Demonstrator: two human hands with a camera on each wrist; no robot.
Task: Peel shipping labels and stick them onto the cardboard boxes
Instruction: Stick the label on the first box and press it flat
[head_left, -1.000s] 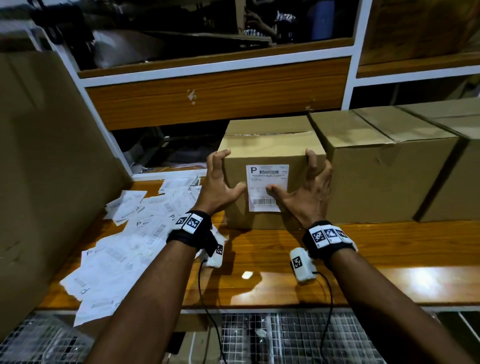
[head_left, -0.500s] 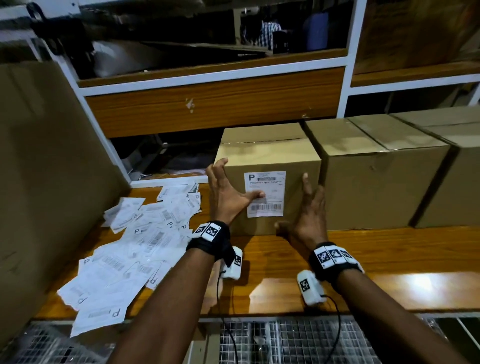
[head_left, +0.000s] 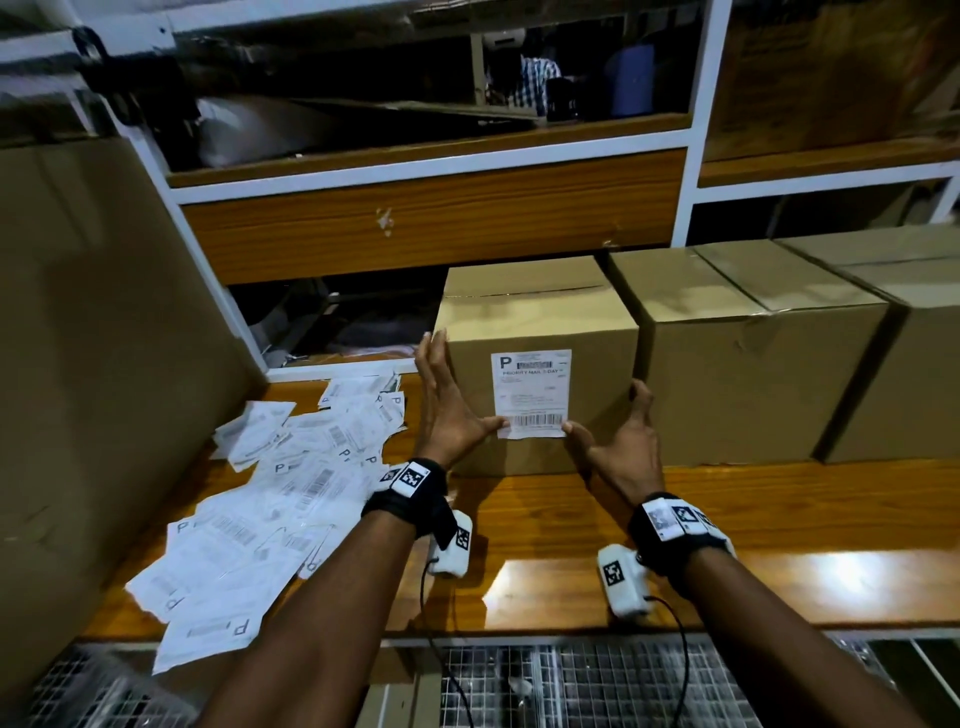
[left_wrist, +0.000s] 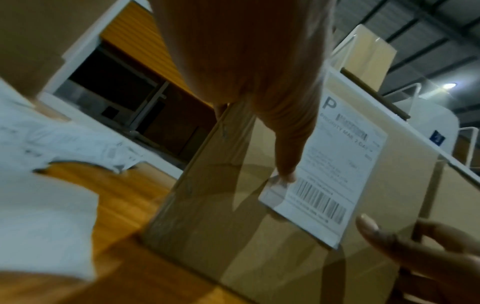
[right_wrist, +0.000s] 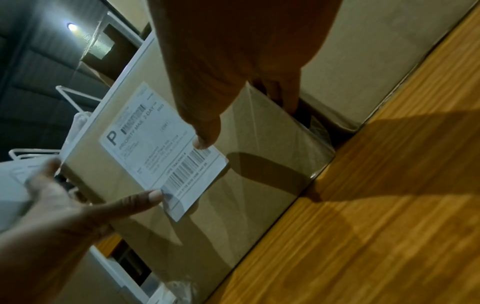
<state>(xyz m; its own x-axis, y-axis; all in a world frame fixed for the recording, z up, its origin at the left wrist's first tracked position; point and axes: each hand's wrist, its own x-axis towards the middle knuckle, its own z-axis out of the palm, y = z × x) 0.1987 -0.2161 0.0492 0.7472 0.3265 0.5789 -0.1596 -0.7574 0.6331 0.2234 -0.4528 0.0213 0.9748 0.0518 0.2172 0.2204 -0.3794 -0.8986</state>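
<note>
A cardboard box (head_left: 535, 322) stands on the wooden bench with a white shipping label (head_left: 531, 393) on its front face. My left hand (head_left: 449, 415) lies flat along the box's left edge, and its thumb presses the label's lower left corner. My right hand (head_left: 618, 441) is at the box's right edge, its thumb touching the label's lower right corner. In the left wrist view the left thumb (left_wrist: 285, 156) sits beside the barcode on the label (left_wrist: 337, 164). The right wrist view shows the label (right_wrist: 161, 148) and my right fingers (right_wrist: 280, 92) reaching into the gap beside the box.
Several loose labels (head_left: 270, 499) lie heaped on the bench (head_left: 779, 519) to the left. More cardboard boxes (head_left: 737, 364) stand in a row to the right. A large cardboard sheet (head_left: 93, 364) leans at the far left. White-framed shelves rise behind, and wire mesh (head_left: 571, 686) lies below.
Both hands have slid down the box front. The thumbs went from the label's middle to its lower corners, and the fingers moved out to the box's side edges.
</note>
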